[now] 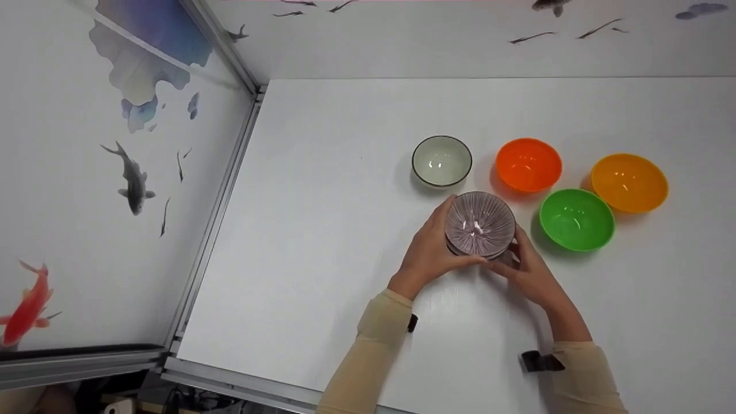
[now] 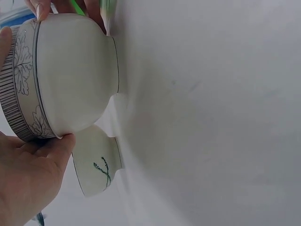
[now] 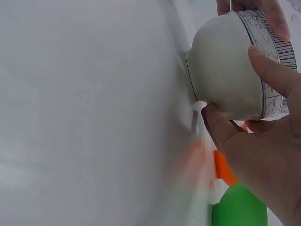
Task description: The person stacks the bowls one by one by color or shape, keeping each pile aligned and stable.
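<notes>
left hand (image 1: 428,248) and right hand (image 1: 532,275) both grip the bowl stack (image 1: 480,223) near the pale bowl (image 1: 441,161). looks like the nesting step, so next move probably wants a level, even hold tbh.

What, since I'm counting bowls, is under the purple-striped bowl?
A leaf-patterned bowl, nested in a pale bowl beneath it. Only their outsides show; their insides are covered.

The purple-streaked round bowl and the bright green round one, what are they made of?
The purple-streaked round bowl is probably glossy glazed ceramic: its inside shows bright, sharp glints. The bright green round bowl looks like smooth plastic: one even colour, mild shine, though I can't be sure.
</notes>
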A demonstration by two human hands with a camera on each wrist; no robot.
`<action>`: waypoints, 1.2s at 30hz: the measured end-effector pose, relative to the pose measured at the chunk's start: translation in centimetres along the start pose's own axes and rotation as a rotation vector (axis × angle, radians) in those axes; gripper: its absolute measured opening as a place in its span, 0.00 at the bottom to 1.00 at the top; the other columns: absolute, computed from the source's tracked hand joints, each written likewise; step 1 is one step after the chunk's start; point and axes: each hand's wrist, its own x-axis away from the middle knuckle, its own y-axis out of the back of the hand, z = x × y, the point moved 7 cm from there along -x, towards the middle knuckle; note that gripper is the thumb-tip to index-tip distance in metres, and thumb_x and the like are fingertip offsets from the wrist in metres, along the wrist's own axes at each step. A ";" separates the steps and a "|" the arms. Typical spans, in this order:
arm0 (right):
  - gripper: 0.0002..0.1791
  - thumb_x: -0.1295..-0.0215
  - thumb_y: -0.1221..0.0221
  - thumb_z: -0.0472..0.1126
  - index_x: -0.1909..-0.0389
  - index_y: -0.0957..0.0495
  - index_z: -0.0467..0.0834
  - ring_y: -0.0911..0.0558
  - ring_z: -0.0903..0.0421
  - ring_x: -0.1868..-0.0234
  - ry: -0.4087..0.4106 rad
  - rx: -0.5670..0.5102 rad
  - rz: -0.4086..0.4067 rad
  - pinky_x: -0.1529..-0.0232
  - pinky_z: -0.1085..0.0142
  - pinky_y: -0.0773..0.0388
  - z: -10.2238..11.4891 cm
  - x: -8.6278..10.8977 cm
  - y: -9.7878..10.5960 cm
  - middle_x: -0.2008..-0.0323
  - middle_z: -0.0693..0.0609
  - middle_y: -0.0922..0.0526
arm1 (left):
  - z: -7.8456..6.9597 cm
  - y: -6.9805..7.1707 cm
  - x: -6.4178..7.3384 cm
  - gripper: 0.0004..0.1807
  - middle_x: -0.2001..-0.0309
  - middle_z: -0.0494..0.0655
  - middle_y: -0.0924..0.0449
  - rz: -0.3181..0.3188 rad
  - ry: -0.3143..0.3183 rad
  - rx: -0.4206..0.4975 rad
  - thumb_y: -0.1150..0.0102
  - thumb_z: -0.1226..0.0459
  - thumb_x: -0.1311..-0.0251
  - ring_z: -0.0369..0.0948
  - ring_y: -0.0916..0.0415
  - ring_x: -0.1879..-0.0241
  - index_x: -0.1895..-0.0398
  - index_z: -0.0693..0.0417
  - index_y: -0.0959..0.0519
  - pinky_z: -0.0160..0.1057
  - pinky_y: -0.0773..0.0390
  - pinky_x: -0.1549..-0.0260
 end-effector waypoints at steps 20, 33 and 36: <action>0.55 0.39 0.37 0.26 0.20 0.63 0.43 0.45 0.31 0.24 -0.043 -0.040 -0.003 0.26 0.54 0.40 -0.2 0.2 -0.2 0.20 0.38 0.56 | 0.1 -0.5 0.4 0.69 0.22 0.41 0.45 0.013 0.035 0.022 0.20 0.42 0.64 0.39 0.39 0.26 0.20 0.45 0.54 0.41 0.32 0.30; 0.55 0.38 0.38 0.26 0.20 0.65 0.43 0.44 0.29 0.25 -0.040 -0.002 0.018 0.28 0.41 0.42 -0.5 0.3 -0.7 0.21 0.36 0.57 | 0.7 -0.7 0.9 0.69 0.22 0.42 0.45 0.027 0.045 0.044 0.19 0.44 0.61 0.40 0.40 0.25 0.20 0.48 0.54 0.42 0.35 0.28; 0.55 0.37 0.39 0.27 0.19 0.65 0.45 0.45 0.29 0.25 -0.029 0.004 0.020 0.27 0.39 0.43 -0.2 -0.4 -0.2 0.21 0.36 0.56 | 0.6 -0.5 0.2 0.69 0.22 0.44 0.45 0.018 0.044 0.055 0.20 0.44 0.61 0.41 0.41 0.25 0.20 0.49 0.54 0.44 0.35 0.28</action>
